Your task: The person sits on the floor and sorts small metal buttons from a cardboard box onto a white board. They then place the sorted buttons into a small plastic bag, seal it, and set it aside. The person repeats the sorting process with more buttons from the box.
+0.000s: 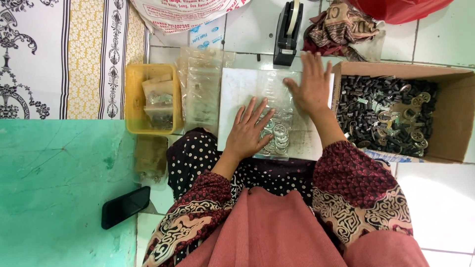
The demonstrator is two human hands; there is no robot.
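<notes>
Nearest you, a black phone [125,206] lies on the green floor at your left knee, well apart from the work.

Your left hand [250,132] lies flat, fingers spread, on the near end of a clear plastic bag [277,106]. Round silver metal parts [280,136] sit inside the bag, just beside and partly under those fingers; the palm seems placed to keep them bunched at the near end.

Your right hand [312,88] is also flat and spread, pressing the far end of the same bag. Neither hand pinches anything. The two palms together appear to flatten the film and hold it against the white board [232,99] underneath, which gives a smooth, firm surface across your lap.

To your left, a yellow plastic tray [132,99] holds small filled packets, with a stack of empty clear bags [200,89] between tray and board, near the left hand.

To your right, an open cardboard box [455,123] holds loose dark cylindrical pieces and silver metal parts, just beside the board.

Farthest off, a black tape dispenser [288,34] stands upright just past the board, near the right hand's fingertips. Crumpled cloth [341,27] lies beyond it.
</notes>
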